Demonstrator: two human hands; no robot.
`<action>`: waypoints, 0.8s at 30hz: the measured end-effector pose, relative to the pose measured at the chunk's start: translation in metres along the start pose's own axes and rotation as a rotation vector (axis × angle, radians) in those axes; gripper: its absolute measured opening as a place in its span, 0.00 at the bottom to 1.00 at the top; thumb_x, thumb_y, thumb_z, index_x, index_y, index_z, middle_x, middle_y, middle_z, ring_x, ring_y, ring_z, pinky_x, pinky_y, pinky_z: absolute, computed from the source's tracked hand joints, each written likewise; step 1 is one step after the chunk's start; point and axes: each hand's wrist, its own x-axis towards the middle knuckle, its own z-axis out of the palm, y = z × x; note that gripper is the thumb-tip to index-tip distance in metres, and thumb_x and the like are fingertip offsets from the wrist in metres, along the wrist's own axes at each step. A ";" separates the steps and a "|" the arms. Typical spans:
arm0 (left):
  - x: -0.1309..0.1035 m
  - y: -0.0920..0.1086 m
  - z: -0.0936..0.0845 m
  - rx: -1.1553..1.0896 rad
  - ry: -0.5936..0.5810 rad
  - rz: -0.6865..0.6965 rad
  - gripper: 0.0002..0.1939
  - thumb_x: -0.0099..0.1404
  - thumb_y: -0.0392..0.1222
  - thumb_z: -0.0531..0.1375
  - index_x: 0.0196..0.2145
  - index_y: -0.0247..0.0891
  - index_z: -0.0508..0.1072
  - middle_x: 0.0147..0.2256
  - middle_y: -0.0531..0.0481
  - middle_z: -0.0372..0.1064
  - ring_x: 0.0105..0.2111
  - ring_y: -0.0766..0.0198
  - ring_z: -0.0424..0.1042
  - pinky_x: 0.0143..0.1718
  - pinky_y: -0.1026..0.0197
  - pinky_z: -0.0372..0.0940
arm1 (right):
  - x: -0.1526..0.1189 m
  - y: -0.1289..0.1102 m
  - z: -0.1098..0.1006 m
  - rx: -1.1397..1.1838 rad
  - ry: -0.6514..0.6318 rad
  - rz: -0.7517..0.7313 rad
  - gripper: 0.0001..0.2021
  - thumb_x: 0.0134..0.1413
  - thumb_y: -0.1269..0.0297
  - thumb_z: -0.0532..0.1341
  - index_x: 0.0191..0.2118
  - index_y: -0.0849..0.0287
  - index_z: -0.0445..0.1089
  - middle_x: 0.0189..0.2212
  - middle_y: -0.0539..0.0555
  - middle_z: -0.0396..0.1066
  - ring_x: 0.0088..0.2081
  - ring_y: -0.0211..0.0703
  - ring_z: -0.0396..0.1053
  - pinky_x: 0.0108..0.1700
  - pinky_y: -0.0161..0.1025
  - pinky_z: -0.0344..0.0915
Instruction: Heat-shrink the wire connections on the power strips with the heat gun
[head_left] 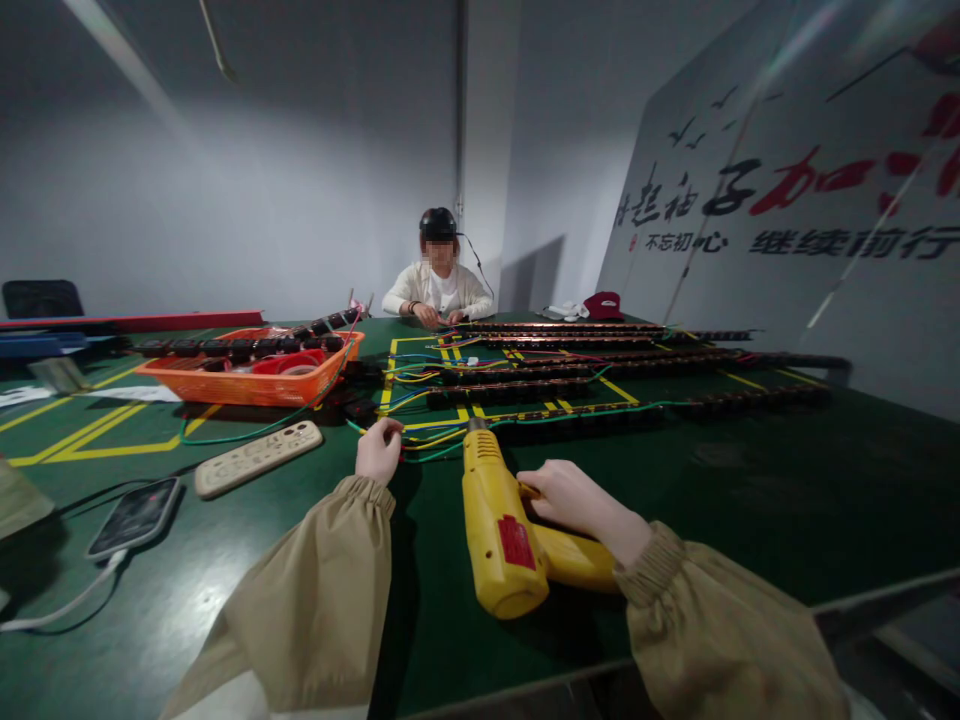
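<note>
My right hand [570,497] is closed round the handle of a yellow heat gun [495,530], whose nozzle points away toward the wires. Left of the nozzle, my left hand [379,452] has its fingers pressed together at the ends of green and yellow wires [442,445]; what exactly it pinches is too small to make out. Those wires run right into a long black wrapped harness [720,403]. Several similar harnesses lie behind it, across yellow tape lines on the green table [750,500].
An orange basket [247,385] with black rolls stands at the left, a beige power strip [259,458] before it. A phone [135,517] with a white cable lies nearer. Across the table sits a person [439,285]; a red cap [602,305] lies far right.
</note>
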 end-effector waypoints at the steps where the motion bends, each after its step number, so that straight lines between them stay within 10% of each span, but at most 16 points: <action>1: 0.000 -0.001 -0.001 0.023 0.028 0.023 0.09 0.55 0.35 0.52 0.29 0.39 0.72 0.32 0.48 0.70 0.35 0.60 0.71 0.41 0.59 0.65 | -0.005 0.002 0.000 0.013 0.004 0.004 0.08 0.59 0.62 0.56 0.37 0.60 0.68 0.31 0.51 0.69 0.34 0.39 0.67 0.38 0.40 0.63; 14: 0.025 -0.056 -0.078 0.338 0.318 -0.053 0.11 0.62 0.39 0.50 0.30 0.40 0.71 0.35 0.45 0.66 0.40 0.56 0.67 0.45 0.54 0.62 | -0.037 0.058 0.013 0.226 -0.114 0.078 0.14 0.53 0.66 0.50 0.39 0.57 0.72 0.33 0.55 0.73 0.35 0.46 0.71 0.36 0.37 0.60; 24: 0.046 -0.059 -0.074 0.611 0.128 0.056 0.11 0.62 0.39 0.51 0.40 0.40 0.70 0.42 0.44 0.66 0.45 0.53 0.65 0.45 0.52 0.61 | -0.009 0.088 0.014 0.289 -0.164 0.146 0.17 0.51 0.67 0.51 0.44 0.56 0.72 0.38 0.58 0.74 0.39 0.48 0.71 0.38 0.37 0.62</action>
